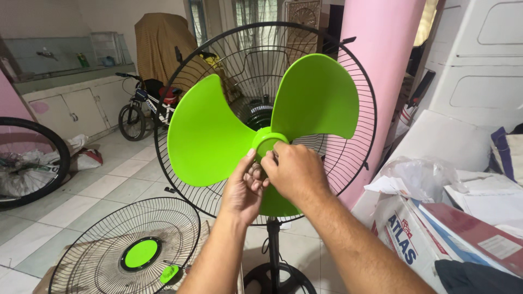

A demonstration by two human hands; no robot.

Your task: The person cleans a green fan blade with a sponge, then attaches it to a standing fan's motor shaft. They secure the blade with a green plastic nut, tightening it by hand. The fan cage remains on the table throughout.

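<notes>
Both hands meet at the hub of the green fan blade (261, 122), which sits against the black rear guard (359, 103) of a standing fan. The right hand (294, 171) closes its grip around the front of the hub, fingers curled tight over the centre. The left hand (242, 190) comes up from six o'clock, thumb pressed to the hub's rim; its fingers seem to pinch something small and dark there, though the right hand covers most of it, so I cannot tell what. One blade lobe sweeps out to nine o'clock, another to one o'clock, and the third hangs behind the hands. The fan's pole (273, 242) drops straight to a round base (259, 280) on the tiled floor (103, 188). At seven o'clock, the front guard (98, 245) lies flat on the floor. A bicycle (144, 106) leans well back at ten o'clock, and cartons (406, 234) are stacked at four o'clock.
</notes>
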